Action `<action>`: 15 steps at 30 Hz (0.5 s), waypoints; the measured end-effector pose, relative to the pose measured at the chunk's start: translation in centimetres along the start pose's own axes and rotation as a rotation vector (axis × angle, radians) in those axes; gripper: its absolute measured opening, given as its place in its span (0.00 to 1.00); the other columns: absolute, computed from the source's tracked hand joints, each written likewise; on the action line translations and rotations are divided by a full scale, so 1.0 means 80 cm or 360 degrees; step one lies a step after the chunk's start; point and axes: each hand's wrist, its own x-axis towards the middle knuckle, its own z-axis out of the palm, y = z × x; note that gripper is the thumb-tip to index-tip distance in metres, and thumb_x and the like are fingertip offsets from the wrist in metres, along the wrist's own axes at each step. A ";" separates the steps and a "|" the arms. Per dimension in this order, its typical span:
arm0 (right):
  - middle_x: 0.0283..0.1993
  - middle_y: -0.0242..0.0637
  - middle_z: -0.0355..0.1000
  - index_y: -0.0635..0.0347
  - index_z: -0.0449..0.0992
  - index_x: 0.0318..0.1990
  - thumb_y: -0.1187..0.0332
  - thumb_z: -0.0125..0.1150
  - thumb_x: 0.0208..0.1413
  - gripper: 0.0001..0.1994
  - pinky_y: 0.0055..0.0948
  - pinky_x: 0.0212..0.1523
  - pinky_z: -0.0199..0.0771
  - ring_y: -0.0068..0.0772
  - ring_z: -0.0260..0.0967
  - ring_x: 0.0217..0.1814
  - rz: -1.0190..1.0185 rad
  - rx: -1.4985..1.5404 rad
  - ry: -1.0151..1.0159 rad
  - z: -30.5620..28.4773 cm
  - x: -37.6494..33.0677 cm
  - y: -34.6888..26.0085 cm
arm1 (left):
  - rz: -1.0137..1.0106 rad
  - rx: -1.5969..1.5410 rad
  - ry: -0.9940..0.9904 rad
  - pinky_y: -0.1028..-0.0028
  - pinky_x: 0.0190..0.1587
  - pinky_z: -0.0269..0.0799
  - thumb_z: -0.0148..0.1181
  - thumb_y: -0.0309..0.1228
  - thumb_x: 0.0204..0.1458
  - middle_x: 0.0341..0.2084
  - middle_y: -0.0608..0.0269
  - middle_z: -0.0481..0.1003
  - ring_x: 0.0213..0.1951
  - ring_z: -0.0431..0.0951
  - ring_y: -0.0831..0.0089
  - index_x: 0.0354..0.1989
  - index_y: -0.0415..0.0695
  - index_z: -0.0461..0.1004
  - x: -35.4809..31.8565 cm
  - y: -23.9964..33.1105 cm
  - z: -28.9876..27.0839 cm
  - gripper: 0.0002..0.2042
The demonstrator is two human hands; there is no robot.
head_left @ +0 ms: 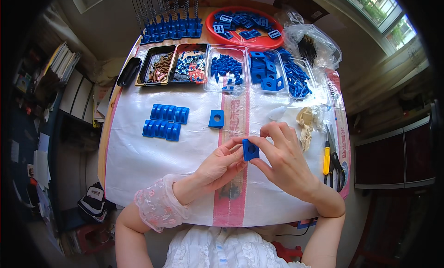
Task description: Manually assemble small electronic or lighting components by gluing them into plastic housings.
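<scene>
A small blue block with a round hole (250,150) is held just below the centre of the frame, pinched between both hands. The fingers of the left hand (222,164) are closed on its left edge, and the thumb and forefinger of the right hand (282,159) are closed on its right edge and top. Part of the block's rim is hidden by the fingertips, so its full outline cannot be made out.

A second blue block with a hole (216,118) is seen lying on the white plastic sheet (148,161) just above the hands. To the left of centre, two rows of ribbed blue pieces (165,121) are laid side by side.

Along the upper part of the frame a row of trays is shown: a tray of brown screws (158,66), a tray of small mixed parts (189,66), and clear trays of blue parts (259,71). Their contents are too small to be told apart singly. Above them, a red round dish (217,15) of blue frames and a rack of thin upright rods (166,18) are bent by the lens.

At the right, a yellow-handled cutter (326,159) and black scissors (336,164) are laid near a crumpled pale glove (305,124). A dark object beneath the left hand is blurred by the sheet.
</scene>
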 end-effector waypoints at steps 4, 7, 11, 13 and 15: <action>0.47 0.39 0.64 0.59 0.76 0.51 0.70 0.74 0.43 0.24 0.42 0.55 0.59 0.42 0.60 0.55 -0.0001 -0.0003 0.0003 0.001 0.000 -0.001 | -0.0009 -0.0007 0.0000 0.79 0.54 0.70 0.57 0.30 0.66 0.50 0.69 0.75 0.51 0.74 0.82 0.61 0.48 0.68 0.000 -0.001 -0.002 0.16; 0.47 0.39 0.64 0.59 0.76 0.51 0.70 0.74 0.43 0.24 0.41 0.55 0.59 0.42 0.60 0.55 -0.0003 -0.0012 0.0004 0.001 0.000 0.000 | -0.0018 0.0009 0.0009 0.80 0.53 0.71 0.58 0.31 0.66 0.50 0.69 0.75 0.51 0.74 0.82 0.61 0.48 0.68 0.000 0.000 -0.002 0.17; 0.47 0.38 0.64 0.59 0.76 0.51 0.70 0.74 0.43 0.24 0.42 0.55 0.59 0.42 0.60 0.55 -0.0014 -0.0008 0.0001 0.002 0.000 -0.001 | -0.0014 0.0007 -0.0002 0.80 0.54 0.71 0.58 0.31 0.65 0.49 0.68 0.75 0.51 0.74 0.82 0.61 0.47 0.68 -0.001 0.001 -0.003 0.17; 0.47 0.38 0.64 0.59 0.76 0.51 0.70 0.74 0.43 0.24 0.42 0.55 0.59 0.42 0.60 0.55 -0.0007 -0.0007 0.0003 0.002 0.000 -0.001 | -0.0019 0.0003 -0.0005 0.79 0.55 0.71 0.58 0.31 0.65 0.50 0.68 0.75 0.52 0.75 0.81 0.61 0.47 0.68 -0.001 0.002 -0.002 0.17; 0.47 0.38 0.64 0.59 0.76 0.51 0.70 0.74 0.43 0.24 0.41 0.55 0.59 0.42 0.60 0.55 0.0003 -0.0011 0.0003 0.000 -0.001 -0.001 | -0.0028 -0.0002 -0.0011 0.79 0.56 0.71 0.58 0.31 0.65 0.50 0.67 0.75 0.52 0.75 0.81 0.61 0.47 0.68 0.000 0.002 0.001 0.17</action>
